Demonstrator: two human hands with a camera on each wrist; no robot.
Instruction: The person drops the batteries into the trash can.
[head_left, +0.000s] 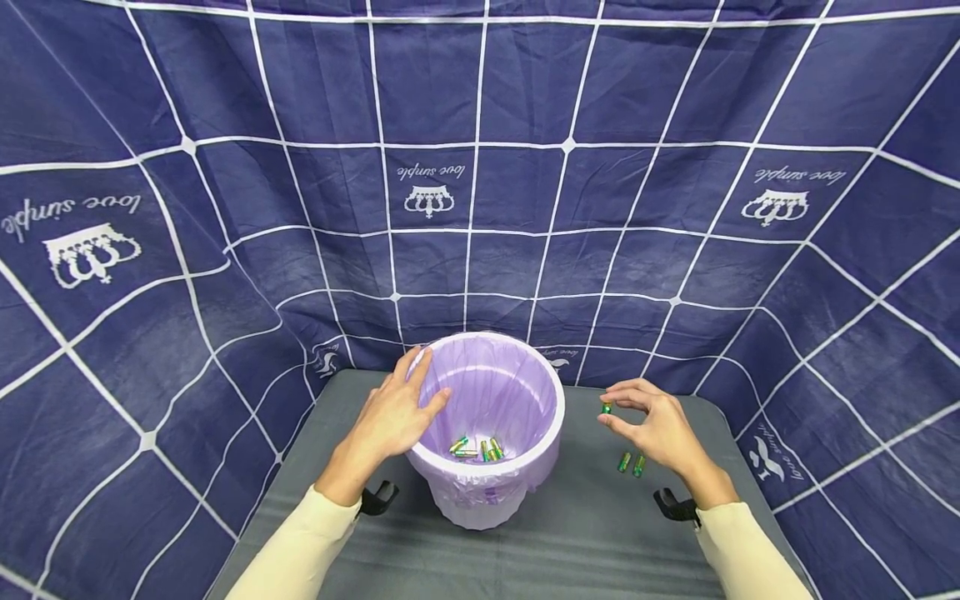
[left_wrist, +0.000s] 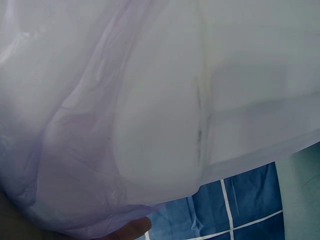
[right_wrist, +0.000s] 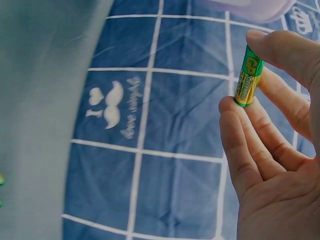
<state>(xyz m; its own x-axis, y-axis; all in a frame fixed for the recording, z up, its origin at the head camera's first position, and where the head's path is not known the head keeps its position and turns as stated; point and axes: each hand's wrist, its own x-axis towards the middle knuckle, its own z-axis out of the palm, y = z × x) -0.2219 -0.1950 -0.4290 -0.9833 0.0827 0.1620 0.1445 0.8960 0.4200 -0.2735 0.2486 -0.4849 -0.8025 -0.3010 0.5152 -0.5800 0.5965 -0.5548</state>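
A green-and-gold battery [right_wrist: 249, 77] is pinched upright between the thumb and fingertips of my right hand [head_left: 656, 425], in the air to the right of a lidless trash can [head_left: 495, 471]. The can is white with a purple liner bag [head_left: 487, 396] folded over its rim. My left hand [head_left: 393, 412] holds the can's left rim, thumb over the inside and a finger [left_wrist: 132, 229] showing along the outside in the left wrist view. Several similar batteries [head_left: 484, 451] lie at the bottom of the can.
Two more batteries [head_left: 631, 464] lie side by side on the grey tabletop [head_left: 600, 542], below my right hand. A blue curtain [head_left: 525, 192] with white grid lines hangs behind the table and along both sides. Black wrist straps [head_left: 675, 505] show at both sleeves.
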